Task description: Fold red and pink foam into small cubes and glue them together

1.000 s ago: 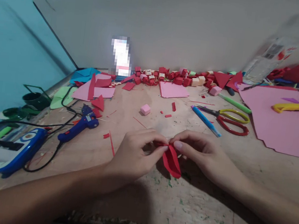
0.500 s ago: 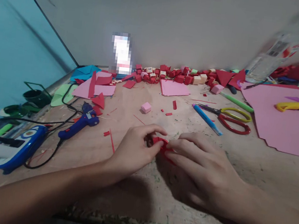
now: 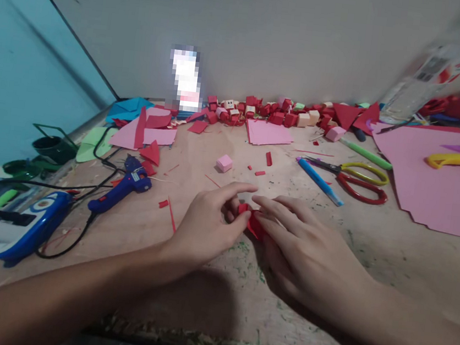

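Red paper (image 3: 256, 226), folded, sits just below the centre of the frame, between your two hands and touching both, so neither is nearer. What shows of its long axis slants from upper left to lower right, the lower end hidden by your right hand (image 3: 305, 242). Your left hand (image 3: 210, 220) is part closed, thumb and curled fingers pinching the paper, index finger arched off it. Your right hand lies over the paper's right side, fingers nearly straight; whether it grips underneath, I cannot tell. Past your fingertips, a pink cube (image 3: 224, 163) sits up and left, a blue pen (image 3: 319, 181) and scissors (image 3: 340, 170) up and right. The widest span of desk (image 3: 278, 333) opens toward you, down to its flecked front edge at the frame's bottom.
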A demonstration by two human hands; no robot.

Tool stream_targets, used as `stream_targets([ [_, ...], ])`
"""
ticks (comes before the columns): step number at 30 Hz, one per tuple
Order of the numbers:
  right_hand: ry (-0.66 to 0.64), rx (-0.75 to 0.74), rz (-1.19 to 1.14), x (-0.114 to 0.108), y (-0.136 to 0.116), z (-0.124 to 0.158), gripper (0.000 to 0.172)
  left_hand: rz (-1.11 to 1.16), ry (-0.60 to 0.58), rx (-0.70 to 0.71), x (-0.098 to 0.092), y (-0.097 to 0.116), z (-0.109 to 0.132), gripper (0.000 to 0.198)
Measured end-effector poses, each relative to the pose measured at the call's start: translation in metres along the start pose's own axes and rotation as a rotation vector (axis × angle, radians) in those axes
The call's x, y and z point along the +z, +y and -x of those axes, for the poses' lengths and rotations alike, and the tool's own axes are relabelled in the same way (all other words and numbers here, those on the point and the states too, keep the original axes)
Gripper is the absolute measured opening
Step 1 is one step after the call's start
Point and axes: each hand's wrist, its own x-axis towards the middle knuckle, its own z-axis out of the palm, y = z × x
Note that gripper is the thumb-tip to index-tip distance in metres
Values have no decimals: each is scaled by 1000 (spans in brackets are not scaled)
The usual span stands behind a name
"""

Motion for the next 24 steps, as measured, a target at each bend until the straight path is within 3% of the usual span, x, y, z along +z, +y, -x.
stream_targets([
  [9, -98, 53, -180, 5, 5, 2, 27, -44, -19, 32, 1, -4, 1, 39],
  [24, -49, 30, -255, 6, 5, 2, 24, -69, -15, 55, 2, -6, 3, 33],
])
